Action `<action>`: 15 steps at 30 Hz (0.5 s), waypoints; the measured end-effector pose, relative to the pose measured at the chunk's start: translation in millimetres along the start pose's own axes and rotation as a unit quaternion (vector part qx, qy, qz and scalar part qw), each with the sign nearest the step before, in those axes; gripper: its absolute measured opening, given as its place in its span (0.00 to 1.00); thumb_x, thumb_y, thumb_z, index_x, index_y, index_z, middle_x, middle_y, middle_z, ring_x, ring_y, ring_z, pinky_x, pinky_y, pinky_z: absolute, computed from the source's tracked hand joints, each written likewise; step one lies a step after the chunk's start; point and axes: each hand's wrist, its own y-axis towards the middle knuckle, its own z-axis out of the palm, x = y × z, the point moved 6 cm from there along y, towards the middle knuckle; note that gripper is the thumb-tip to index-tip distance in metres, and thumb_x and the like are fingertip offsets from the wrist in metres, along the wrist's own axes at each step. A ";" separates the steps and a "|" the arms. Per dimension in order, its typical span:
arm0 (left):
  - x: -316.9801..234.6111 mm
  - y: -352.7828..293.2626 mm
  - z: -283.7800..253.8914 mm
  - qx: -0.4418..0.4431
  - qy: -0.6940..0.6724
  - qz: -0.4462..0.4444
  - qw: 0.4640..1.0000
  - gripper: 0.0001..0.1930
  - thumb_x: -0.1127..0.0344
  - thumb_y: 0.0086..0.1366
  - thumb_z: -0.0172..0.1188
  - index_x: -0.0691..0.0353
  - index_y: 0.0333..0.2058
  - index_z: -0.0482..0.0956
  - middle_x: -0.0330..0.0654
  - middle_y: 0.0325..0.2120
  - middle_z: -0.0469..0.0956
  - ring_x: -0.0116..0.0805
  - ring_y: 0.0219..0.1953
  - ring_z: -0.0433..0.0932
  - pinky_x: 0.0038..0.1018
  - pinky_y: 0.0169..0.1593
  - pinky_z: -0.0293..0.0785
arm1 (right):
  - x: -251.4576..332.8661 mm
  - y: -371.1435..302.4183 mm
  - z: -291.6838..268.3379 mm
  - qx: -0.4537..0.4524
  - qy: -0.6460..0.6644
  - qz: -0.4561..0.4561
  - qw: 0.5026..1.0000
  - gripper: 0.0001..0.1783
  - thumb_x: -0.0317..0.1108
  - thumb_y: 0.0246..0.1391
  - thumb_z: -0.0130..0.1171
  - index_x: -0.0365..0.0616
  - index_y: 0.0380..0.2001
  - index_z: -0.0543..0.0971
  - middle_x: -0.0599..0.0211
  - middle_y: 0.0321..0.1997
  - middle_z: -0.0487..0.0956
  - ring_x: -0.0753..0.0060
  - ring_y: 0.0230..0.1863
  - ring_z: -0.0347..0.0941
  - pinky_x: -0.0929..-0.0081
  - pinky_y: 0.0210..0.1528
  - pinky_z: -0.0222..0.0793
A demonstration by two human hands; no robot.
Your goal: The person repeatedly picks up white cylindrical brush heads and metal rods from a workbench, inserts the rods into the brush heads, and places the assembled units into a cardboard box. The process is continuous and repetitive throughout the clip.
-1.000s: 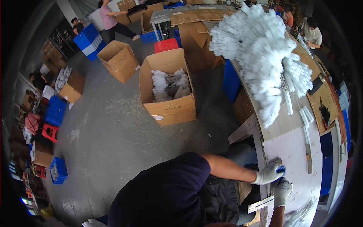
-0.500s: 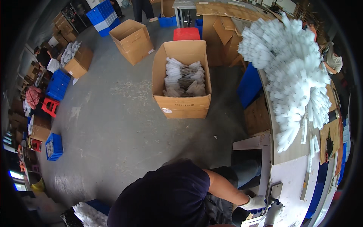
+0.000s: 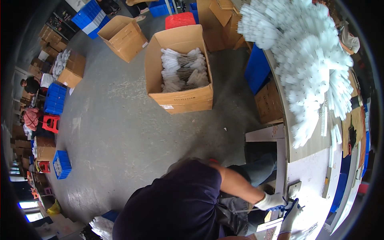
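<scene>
Both my hands wear white gloves with blue fingers and meet at the edge of the white bench (image 3: 306, 172), low on the right. My left hand (image 3: 273, 202) has its fingers closed beside a small metal block (image 3: 295, 189) on the bench. Just below it, my right hand (image 3: 293, 216) is closed too, its fingertips almost touching the left ones. Whatever sits between the fingers is too small to make out. A thin light rod (image 3: 242, 210) runs to the left hand's wrist side. Beneath the hands lies a pale flat strip (image 3: 269, 225).
A big heap of white-bristled wire brushes (image 3: 316, 68) covers the bench's far part. An open carton (image 3: 180, 98) of similar brushes stands on the floor, another open carton (image 3: 124, 40) behind it. Blue crates (image 3: 56, 98) and a red stool (image 3: 51, 123) stand left, near other people.
My view has shifted, so the cartons appear farther left and higher. Both hands stay at the bench edge by the metal block. The thin rod beside my left hand now shows.
</scene>
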 end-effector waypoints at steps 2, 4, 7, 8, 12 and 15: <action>-11.4 11.9 -8.1 0.005 0.078 0.000 0.997 0.09 0.62 0.60 0.64 0.60 0.25 0.80 0.33 0.16 0.73 0.26 0.15 0.69 0.27 0.19 0.63 | -23.1 21.9 -7.0 0.099 0.009 0.011 0.995 0.21 0.43 0.62 0.64 0.33 0.45 0.76 0.66 0.31 0.76 0.76 0.26 0.71 0.76 0.25 0.68; -22.2 4.3 -7.1 0.043 0.125 -0.029 0.991 0.10 0.61 0.61 0.64 0.59 0.25 0.80 0.34 0.16 0.74 0.26 0.15 0.70 0.26 0.18 0.63 | -52.8 23.5 -22.2 0.157 0.076 -0.026 0.984 0.16 0.38 0.61 0.66 0.34 0.43 0.78 0.65 0.34 0.77 0.78 0.27 0.72 0.77 0.25 0.70; -42.7 0.9 -15.6 0.054 0.214 -0.055 0.974 0.09 0.61 0.63 0.63 0.56 0.25 0.82 0.34 0.16 0.75 0.25 0.15 0.72 0.26 0.18 0.65 | 18.5 4.8 -14.3 0.221 -0.175 -0.229 0.932 0.25 0.38 0.43 0.77 0.35 0.37 0.75 0.63 0.32 0.78 0.72 0.29 0.74 0.69 0.30 0.72; -41.9 6.4 -19.3 0.061 0.231 -0.053 0.969 0.09 0.61 0.63 0.63 0.55 0.26 0.82 0.34 0.16 0.75 0.25 0.15 0.72 0.27 0.18 0.65 | 31.3 -1.8 -7.9 0.240 -0.250 -0.297 0.890 0.26 0.40 0.39 0.79 0.36 0.34 0.75 0.63 0.31 0.78 0.71 0.29 0.74 0.67 0.30 0.71; -39.9 24.9 -21.9 0.104 0.309 -0.097 0.940 0.08 0.62 0.65 0.61 0.55 0.28 0.84 0.33 0.18 0.76 0.27 0.18 0.74 0.28 0.22 0.67 | 41.0 -10.4 -4.7 0.122 -0.376 -0.484 0.781 0.41 0.70 0.45 0.60 0.36 0.38 0.74 0.53 0.32 0.74 0.45 0.33 0.72 0.52 0.38 0.68; -57.2 17.7 -16.7 0.129 0.315 -0.123 0.932 0.11 0.61 0.65 0.61 0.58 0.28 0.87 0.32 0.15 0.74 0.25 0.15 0.71 0.27 0.20 0.64 | 17.3 -3.1 0.9 0.059 -0.369 -0.485 0.790 0.46 0.75 0.44 0.52 0.34 0.39 0.73 0.50 0.33 0.73 0.42 0.38 0.72 0.50 0.42 0.67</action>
